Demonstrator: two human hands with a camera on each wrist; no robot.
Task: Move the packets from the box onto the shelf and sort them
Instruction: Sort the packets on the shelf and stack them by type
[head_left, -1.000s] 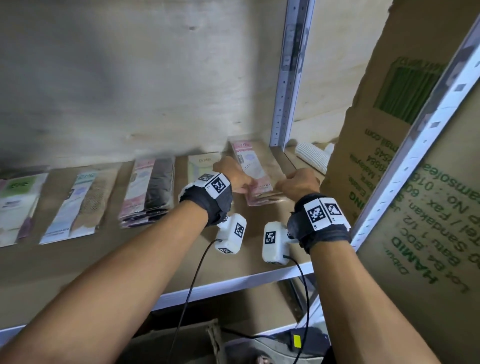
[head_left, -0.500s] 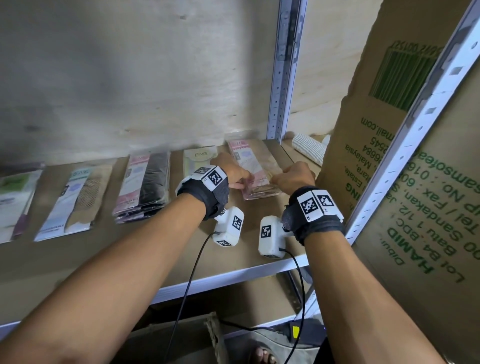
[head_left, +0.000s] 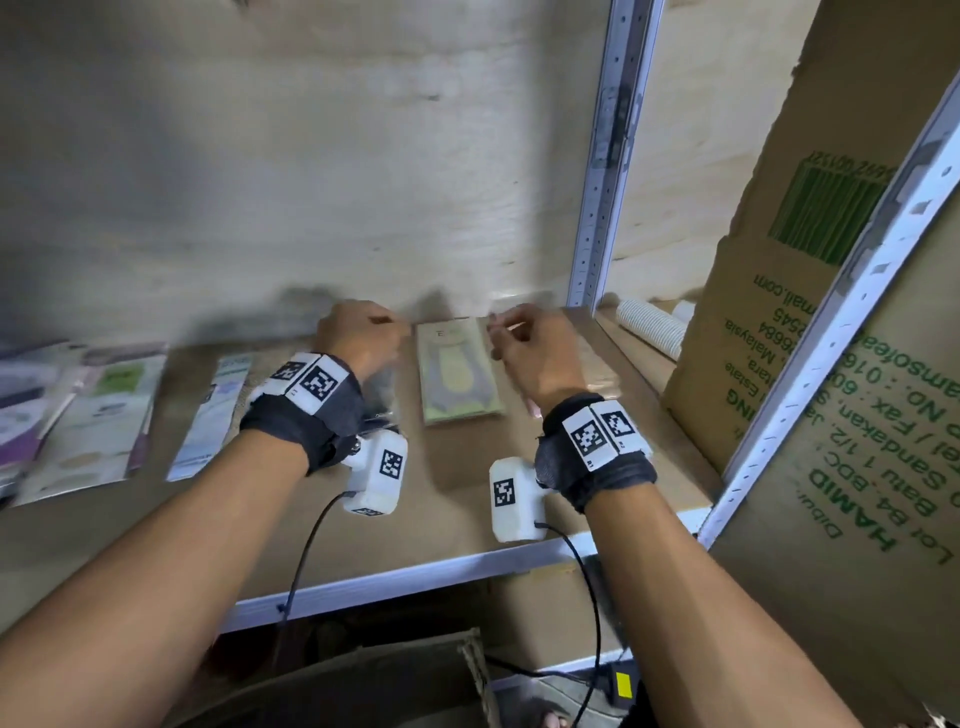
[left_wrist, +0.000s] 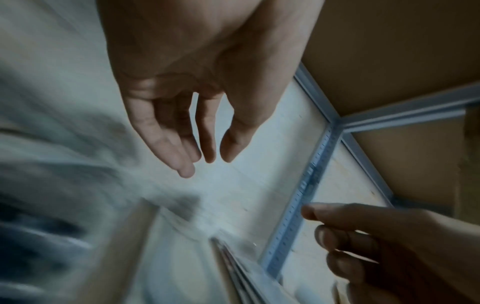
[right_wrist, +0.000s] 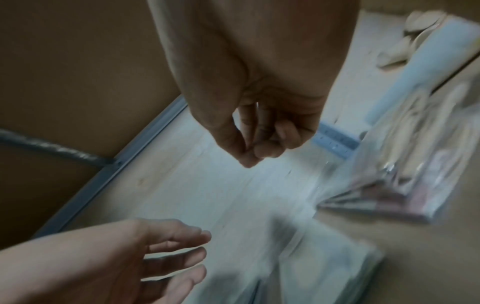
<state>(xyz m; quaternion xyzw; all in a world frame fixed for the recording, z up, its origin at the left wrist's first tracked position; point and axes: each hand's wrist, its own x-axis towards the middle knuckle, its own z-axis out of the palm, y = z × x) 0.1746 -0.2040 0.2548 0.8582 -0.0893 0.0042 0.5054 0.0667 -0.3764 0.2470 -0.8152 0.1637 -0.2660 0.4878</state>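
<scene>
Seemingly several packets (head_left: 457, 374) already lie sorted in rows on the shelf (head_left: 467, 519), my left hand (head_left: 358, 338) relaxed and empty, my right hand (head_left: 530, 353) curled on nothing, though what remains to unpack is hidden.

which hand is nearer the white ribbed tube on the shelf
Right. The right hand is left of the ribbed tube; the left hand is farther left, past the green packet.

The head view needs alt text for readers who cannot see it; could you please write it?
The left hand and right hand hover over a wooden shelf, with a pale green packet lying flat between them. More packets lie to the left; a cardboard box stands at right.
</scene>
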